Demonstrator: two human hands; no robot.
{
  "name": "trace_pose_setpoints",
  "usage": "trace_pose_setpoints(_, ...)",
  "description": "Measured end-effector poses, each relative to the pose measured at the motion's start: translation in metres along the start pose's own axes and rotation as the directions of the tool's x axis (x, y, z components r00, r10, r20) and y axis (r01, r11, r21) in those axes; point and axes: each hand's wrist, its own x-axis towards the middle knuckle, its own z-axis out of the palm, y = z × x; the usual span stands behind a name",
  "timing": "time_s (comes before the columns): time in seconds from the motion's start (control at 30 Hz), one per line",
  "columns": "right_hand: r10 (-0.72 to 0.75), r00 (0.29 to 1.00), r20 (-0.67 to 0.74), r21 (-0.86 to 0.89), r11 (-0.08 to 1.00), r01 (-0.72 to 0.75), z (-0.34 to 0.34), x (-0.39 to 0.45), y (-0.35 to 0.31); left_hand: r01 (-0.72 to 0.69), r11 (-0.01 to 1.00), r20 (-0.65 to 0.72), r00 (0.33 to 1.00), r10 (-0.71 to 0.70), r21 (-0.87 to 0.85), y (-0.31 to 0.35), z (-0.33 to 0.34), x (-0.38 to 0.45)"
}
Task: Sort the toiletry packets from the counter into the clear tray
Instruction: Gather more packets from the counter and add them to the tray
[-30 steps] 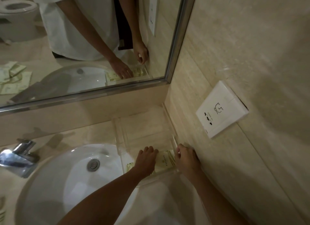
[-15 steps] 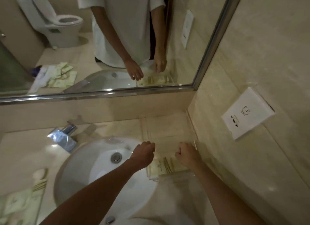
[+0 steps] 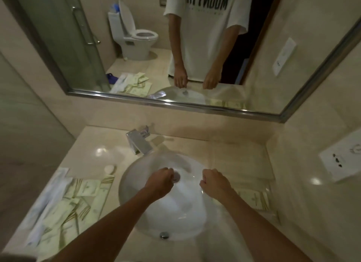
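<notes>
Now, in the head view, both hands have been drawn back from the clear tray (image 3: 270, 185) and are held over the sink (image 3: 156, 213). The left hand (image 3: 160, 180) and right hand (image 3: 214, 181) are curled and empty. Some packets (image 3: 254, 200) lie in the tray; the larger pile of packets (image 3: 74, 203) is left on the counter (image 3: 93, 156), so another trip is likely needed.

Beige stone counter (image 3: 93, 156) with white round basin (image 3: 175, 213), chrome tap (image 3: 139, 144) behind it. Metal-framed mirror (image 3: 117, 46) above reflects toilet (image 3: 140, 37) and glass shower door (image 3: 64, 37). White wall socket (image 3: 343, 164) on beige tiled right wall (image 3: 316, 109). Dim warm light.
</notes>
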Motion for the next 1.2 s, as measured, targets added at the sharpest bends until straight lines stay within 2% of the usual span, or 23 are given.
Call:
trace_pose_setpoints(0.13,-0.053,0.998,0.021,-0.018,0.998,0.054,0.002,0.005,-0.035,0.087,0.995,-0.018,0.996,-0.088,-0.057,-0.034,-0.007,-0.019)
trace_pose_setpoints(0.27,-0.041,0.999,0.025,0.013,0.999,0.041,0.006,0.008,-0.043,0.109,0.992,-0.032,0.993,-0.111,-0.066,-0.045,-0.006,-0.023)
trace_pose_setpoints(0.4,-0.097,0.995,0.036,-0.026,0.995,0.098,0.016,0.011,-0.062,0.166,0.983,-0.041,0.985,-0.17,-0.077,-0.066,-0.012,-0.037)
trace_pose_setpoints(0.5,-0.181,0.981,0.063,-0.1,0.977,0.187,0.027,0.013,-0.104,0.252,0.963,-0.047,0.965,-0.258,-0.097,-0.104,-0.021,-0.06)
trace_pose_setpoints(0.67,-0.222,0.969,0.105,-0.15,0.96,0.236,0.039,0.016,-0.151,0.35,0.932,-0.041,0.934,-0.354,-0.096,-0.149,-0.029,-0.087)
trace_pose_setpoints(0.83,-0.258,0.952,0.166,-0.112,0.954,0.279,0.056,0.022,-0.191,0.426,0.9,-0.078,0.898,-0.433,-0.098,-0.193,-0.031,-0.113)
trace_pose_setpoints(1.07,-0.262,0.946,0.193,-0.093,0.955,0.283,0.085,0.032,-0.246,0.558,0.826,-0.073,0.83,-0.553,0.083,-0.251,-0.032,-0.136)
trace_pose_setpoints(1.2,-0.273,0.945,0.181,-0.093,0.952,0.292,0.09,0.032,-0.256,0.607,0.791,-0.095,0.794,-0.6,0.074,-0.258,-0.032,-0.139)
